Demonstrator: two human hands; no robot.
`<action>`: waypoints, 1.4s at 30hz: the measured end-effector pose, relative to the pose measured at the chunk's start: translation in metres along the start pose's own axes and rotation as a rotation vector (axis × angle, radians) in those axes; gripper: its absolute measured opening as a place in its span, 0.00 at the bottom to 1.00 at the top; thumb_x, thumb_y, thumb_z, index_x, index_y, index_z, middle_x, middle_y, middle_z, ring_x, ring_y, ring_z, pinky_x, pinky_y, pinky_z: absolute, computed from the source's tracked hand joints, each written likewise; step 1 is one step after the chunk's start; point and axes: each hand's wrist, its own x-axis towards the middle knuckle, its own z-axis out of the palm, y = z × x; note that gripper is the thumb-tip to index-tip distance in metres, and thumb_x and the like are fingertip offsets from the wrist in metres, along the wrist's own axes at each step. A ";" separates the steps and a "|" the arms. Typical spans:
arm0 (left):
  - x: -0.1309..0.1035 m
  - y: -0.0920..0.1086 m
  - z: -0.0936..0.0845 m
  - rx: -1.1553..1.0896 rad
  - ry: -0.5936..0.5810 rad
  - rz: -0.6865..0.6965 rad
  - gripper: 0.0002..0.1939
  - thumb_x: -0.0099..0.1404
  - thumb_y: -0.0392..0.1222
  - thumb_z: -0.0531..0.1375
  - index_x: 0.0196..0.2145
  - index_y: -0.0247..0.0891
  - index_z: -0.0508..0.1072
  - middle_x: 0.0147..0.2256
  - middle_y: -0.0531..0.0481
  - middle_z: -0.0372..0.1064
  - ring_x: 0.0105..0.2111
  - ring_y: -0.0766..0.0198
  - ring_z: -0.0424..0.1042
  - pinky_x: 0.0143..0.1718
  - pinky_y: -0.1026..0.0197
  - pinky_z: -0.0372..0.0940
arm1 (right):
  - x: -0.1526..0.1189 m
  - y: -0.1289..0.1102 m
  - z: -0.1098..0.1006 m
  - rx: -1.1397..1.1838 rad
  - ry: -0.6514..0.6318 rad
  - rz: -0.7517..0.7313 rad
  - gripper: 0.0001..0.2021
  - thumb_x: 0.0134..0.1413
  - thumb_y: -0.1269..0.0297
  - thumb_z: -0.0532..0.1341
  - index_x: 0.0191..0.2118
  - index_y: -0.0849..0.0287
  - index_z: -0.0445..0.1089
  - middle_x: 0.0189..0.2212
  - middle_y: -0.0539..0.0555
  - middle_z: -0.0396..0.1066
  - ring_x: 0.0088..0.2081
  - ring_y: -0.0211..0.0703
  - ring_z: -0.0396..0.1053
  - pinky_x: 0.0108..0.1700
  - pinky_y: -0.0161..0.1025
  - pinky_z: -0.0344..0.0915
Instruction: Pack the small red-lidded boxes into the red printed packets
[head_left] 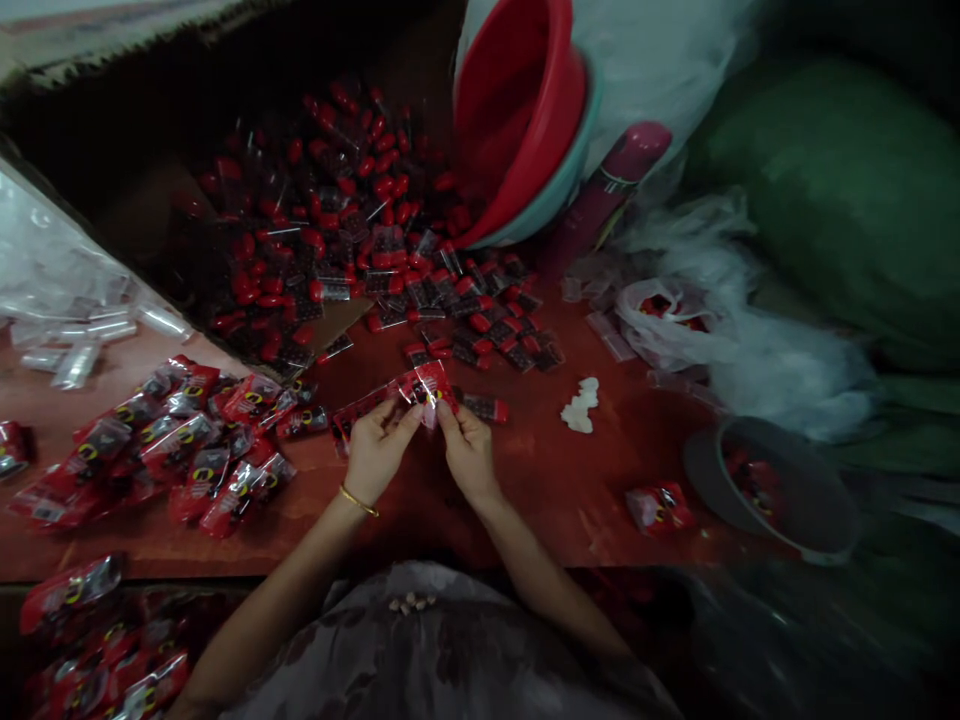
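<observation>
Both hands (420,450) pinch a crinkly red packet (426,385).

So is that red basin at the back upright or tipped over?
Tipped: the red basin lies on its side, its open mouth facing the pile of small packets.

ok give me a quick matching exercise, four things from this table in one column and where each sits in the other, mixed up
Things:
1. red basin
2. grey bowl
3. red packet
4. heap of filled red packets

Places:
A. pinched between the left hand and right hand
B. on the table to the person's left
C. tipped on its side at the far edge
D. near the table's right front corner

Pairs: 1-C, 2-D, 3-A, 4-B
</observation>
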 end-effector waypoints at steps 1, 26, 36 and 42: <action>0.000 -0.001 0.002 -0.025 -0.022 -0.004 0.15 0.50 0.47 0.64 0.35 0.35 0.76 0.34 0.48 0.74 0.37 0.60 0.70 0.42 0.60 0.63 | -0.002 -0.001 0.000 -0.008 0.003 -0.007 0.18 0.56 0.55 0.53 0.20 0.59 0.61 0.17 0.45 0.56 0.21 0.33 0.54 0.25 0.31 0.52; 0.031 -0.019 -0.023 0.983 0.160 0.498 0.26 0.61 0.49 0.53 0.53 0.30 0.66 0.58 0.34 0.56 0.60 0.45 0.50 0.58 0.42 0.44 | 0.010 0.016 0.000 -0.124 0.101 -0.076 0.18 0.57 0.57 0.51 0.19 0.58 0.57 0.15 0.44 0.55 0.19 0.32 0.54 0.24 0.31 0.51; 0.018 -0.022 -0.004 -0.050 -0.048 -0.022 0.13 0.50 0.49 0.65 0.25 0.35 0.76 0.25 0.53 0.71 0.26 0.68 0.67 0.33 0.65 0.63 | 0.002 0.005 0.005 -0.110 -0.059 -0.137 0.17 0.58 0.58 0.50 0.21 0.57 0.57 0.16 0.45 0.57 0.20 0.33 0.56 0.24 0.31 0.53; 0.021 -0.018 0.002 -0.118 0.031 -0.073 0.13 0.46 0.47 0.67 0.21 0.34 0.74 0.20 0.55 0.67 0.22 0.71 0.63 0.28 0.66 0.59 | 0.008 0.007 -0.020 -0.442 -0.050 -0.186 0.16 0.61 0.57 0.47 0.35 0.60 0.67 0.30 0.55 0.70 0.33 0.42 0.66 0.37 0.37 0.62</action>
